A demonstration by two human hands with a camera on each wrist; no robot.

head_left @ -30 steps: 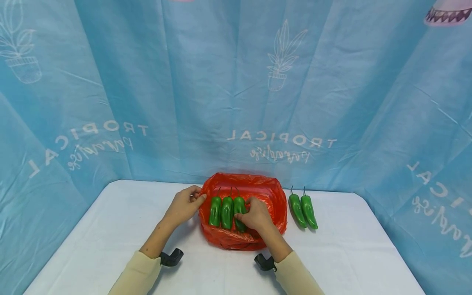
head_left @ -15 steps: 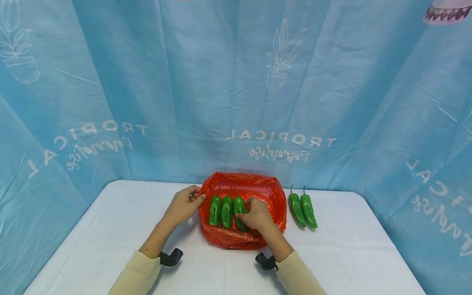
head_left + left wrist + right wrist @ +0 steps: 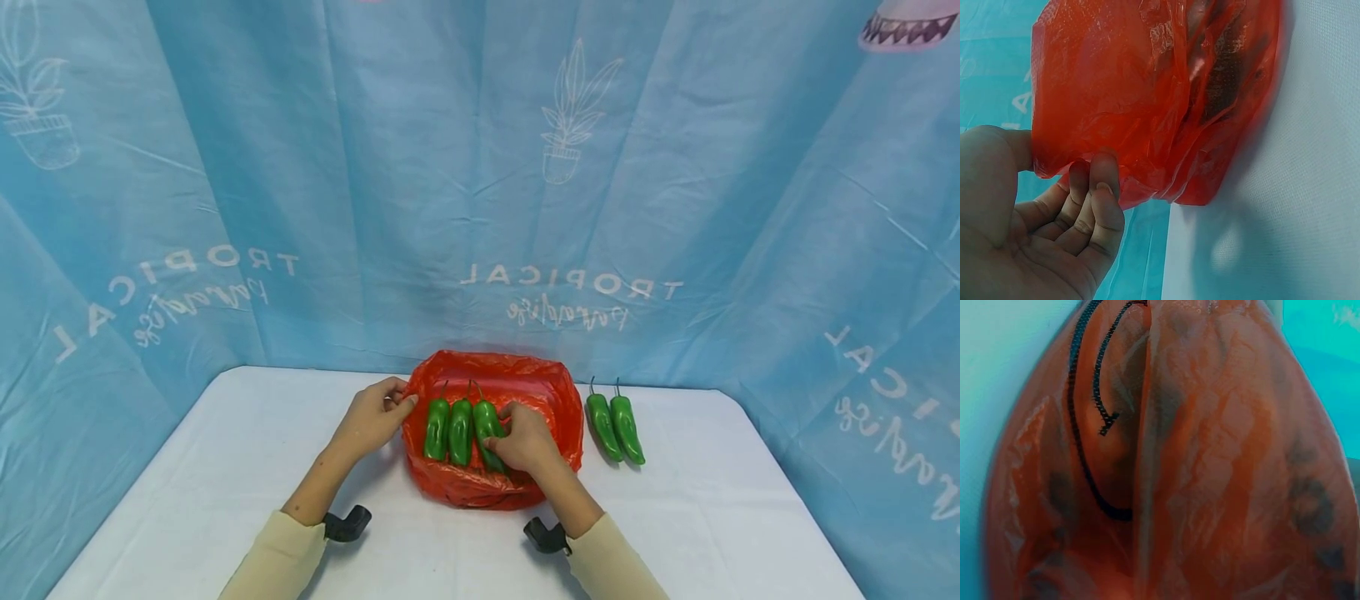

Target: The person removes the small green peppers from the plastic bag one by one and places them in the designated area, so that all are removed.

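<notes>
blue curtain (image 3: 450, 192) behind, mirrored white print. white table (image 3: 690, 517) in front. red bag (image 3: 480, 492) on table near far edge, mouth up. left hand (image 3: 375, 418) pinches bag rim, thumb one side, fingers other. right hand (image 3: 527, 437) reaches into bag, grips held pepper (image 3: 487, 418) between thumb and fingers; pepper slants, lower end to the right. left pepper (image 3: 437, 430) and middle pepper (image 3: 461, 433) lie in bag just beside each other, stems away from person. two spare peppers (image 3: 604, 427) (image 3: 627, 429) on table right of bag, side by side. black cord (image 3: 1074, 406) at bag in right wrist view, inside or outside, can't tell.
</notes>
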